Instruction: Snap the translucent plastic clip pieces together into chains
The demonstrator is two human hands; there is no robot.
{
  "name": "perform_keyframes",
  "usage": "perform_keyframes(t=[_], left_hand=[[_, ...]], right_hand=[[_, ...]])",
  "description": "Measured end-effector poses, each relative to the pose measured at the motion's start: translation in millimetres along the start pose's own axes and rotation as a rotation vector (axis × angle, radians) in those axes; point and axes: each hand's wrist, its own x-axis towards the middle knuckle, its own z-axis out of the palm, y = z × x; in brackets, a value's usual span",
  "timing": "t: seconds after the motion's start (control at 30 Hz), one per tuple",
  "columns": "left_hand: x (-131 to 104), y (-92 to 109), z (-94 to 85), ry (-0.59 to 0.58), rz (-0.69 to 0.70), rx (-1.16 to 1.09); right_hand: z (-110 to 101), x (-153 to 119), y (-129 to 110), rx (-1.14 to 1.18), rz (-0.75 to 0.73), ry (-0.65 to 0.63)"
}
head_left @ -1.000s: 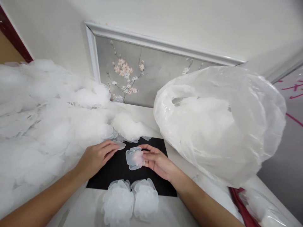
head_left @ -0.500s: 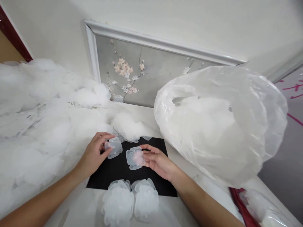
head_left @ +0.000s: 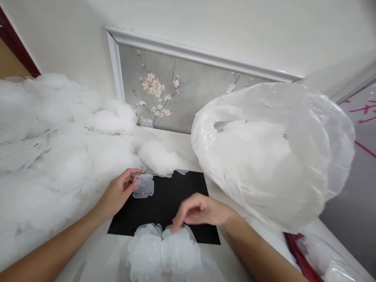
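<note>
My left hand (head_left: 123, 190) pinches a thin translucent plastic piece (head_left: 143, 187) by its left side, above the black mat (head_left: 176, 196). The piece is roughly square with notched edges and small dots. My right hand (head_left: 202, 211) is bent downward over the right-hand stack (head_left: 169, 254) of similar pieces, with its fingertips at the stack's top edge. A blurred translucent piece (head_left: 188, 250) lies under those fingertips, over the stack. The right thumb is mostly hidden. A left-hand stack (head_left: 145, 252) stands beside it at the mat's near edge.
A large heap of white translucent pieces (head_left: 58, 156) fills the left side. A smaller pile (head_left: 158, 156) lies at the mat's back edge. On the right stands an open clear plastic bag (head_left: 320, 156) with white contents. A framed flower picture (head_left: 188, 94) is on the wall behind.
My right hand has moved down toward me with its plastic piece, from above the mat to the right-hand stack. My left hand has barely shifted, and its piece has turned flatter to view.
</note>
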Motion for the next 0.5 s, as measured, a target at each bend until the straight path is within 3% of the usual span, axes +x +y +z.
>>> perform_keyframes(t=[0.13, 0.2, 0.33, 0.5], left_hand=[[1, -4, 2.0, -0.025, 0.012, 0.01], [1, -2, 2.9, -0.029, 0.005, 0.008], [-1, 6, 2.6, -0.07, -0.02, -0.047], [-6, 9, 1.3, -0.109, -0.078, -0.107]], right_hand=[[-4, 34, 23, -0.264, -0.102, 0.744], [-10, 49, 28, -0.476, -0.108, 0.943], [-32, 68, 28, -0.696, -0.147, 1.011], [-54, 69, 28, -0.628, -0.128, 0.943]])
